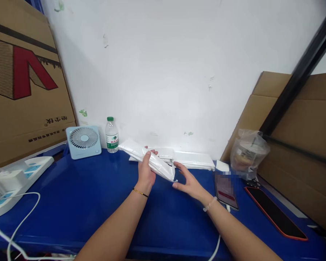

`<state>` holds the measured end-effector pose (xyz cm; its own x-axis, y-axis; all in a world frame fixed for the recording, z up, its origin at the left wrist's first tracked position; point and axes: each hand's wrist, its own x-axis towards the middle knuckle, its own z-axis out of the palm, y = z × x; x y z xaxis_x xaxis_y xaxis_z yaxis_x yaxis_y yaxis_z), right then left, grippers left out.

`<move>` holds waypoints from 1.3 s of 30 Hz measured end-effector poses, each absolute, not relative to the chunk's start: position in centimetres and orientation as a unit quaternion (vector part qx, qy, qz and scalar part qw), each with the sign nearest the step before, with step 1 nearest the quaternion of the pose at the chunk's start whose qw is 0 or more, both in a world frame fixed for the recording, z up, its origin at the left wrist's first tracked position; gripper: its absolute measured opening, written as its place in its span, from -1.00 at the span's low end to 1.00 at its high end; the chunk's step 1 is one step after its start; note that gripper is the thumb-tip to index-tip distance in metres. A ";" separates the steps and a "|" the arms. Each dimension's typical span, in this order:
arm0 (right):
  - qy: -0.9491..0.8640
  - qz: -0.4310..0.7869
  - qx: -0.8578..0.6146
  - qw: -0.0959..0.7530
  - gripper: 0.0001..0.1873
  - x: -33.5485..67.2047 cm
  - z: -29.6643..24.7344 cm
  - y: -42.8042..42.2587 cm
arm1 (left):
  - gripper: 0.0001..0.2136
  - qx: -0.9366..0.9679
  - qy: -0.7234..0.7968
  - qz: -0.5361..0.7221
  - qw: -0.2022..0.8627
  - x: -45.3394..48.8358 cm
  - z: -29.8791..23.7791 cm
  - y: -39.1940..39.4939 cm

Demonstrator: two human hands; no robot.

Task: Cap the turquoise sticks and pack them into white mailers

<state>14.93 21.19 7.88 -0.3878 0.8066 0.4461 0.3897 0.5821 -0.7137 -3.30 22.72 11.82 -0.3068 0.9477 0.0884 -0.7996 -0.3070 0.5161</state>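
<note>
My left hand (146,168) is wrapped round a long white plastic packet (163,168), thumb on top, and holds it tilted above the blue table. The packet's far end points up and left toward the bottle. My right hand (189,182) has its thumb and fingers apart beside the packet's near right end; whether a fingertip touches it I cannot tell. Behind the hands, flat white packets (194,159) lie in stacks along the wall, partly covered by the held one. What is inside the packet does not show.
At the left stand a light blue fan (84,142), a water bottle (112,136) and a white power strip (29,177) with cables. To the right lie a lit phone (226,190) on a cable, a red-edged phone (275,213) and a bagged cup (248,154). Cardboard (301,152) flanks the blue table (78,195).
</note>
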 end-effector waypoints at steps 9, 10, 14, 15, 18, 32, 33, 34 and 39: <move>-0.839 0.212 -0.421 0.272 -0.05 14.1 5.8 21.0 | -0.45 0.319 0.255 0.736 0.540 -2.1 10.0 23.0; -0.841 0.200 -0.425 0.268 -0.11 14.1 5.8 21.0 | -0.45 0.341 0.256 0.730 0.534 -2.3 10.3 23.0; -0.856 0.148 -0.425 0.254 -0.35 14.2 6.1 21.1 | -0.42 0.431 0.280 0.715 0.474 -3.8 11.9 22.7; -0.862 0.137 -0.423 0.246 -0.40 14.3 6.1 21.1 | -0.42 0.453 0.293 0.706 0.460 -4.2 12.3 22.6; -0.877 0.102 -0.420 0.211 -0.47 14.6 6.2 21.1 | -0.40 0.523 0.332 0.652 0.437 -5.9 13.6 22.3; -0.905 0.079 -0.394 0.142 -0.45 15.3 6.4 21.0 | -0.25 0.734 0.612 0.295 0.004 -13.2 15.5 22.8; -0.908 0.084 -0.387 0.140 -0.45 15.3 6.5 21.0 | -0.23 0.730 0.644 0.229 -0.002 -13.6 14.7 23.5; -0.910 0.092 -0.381 0.137 -0.45 15.3 6.6 21.0 | -0.18 0.726 0.667 0.168 0.013 -13.8 13.8 24.2; -0.874 0.145 -0.409 0.219 -0.51 17.6 8.1 21.3 | 0.20 0.724 0.679 0.064 0.101 -13.7 11.1 25.3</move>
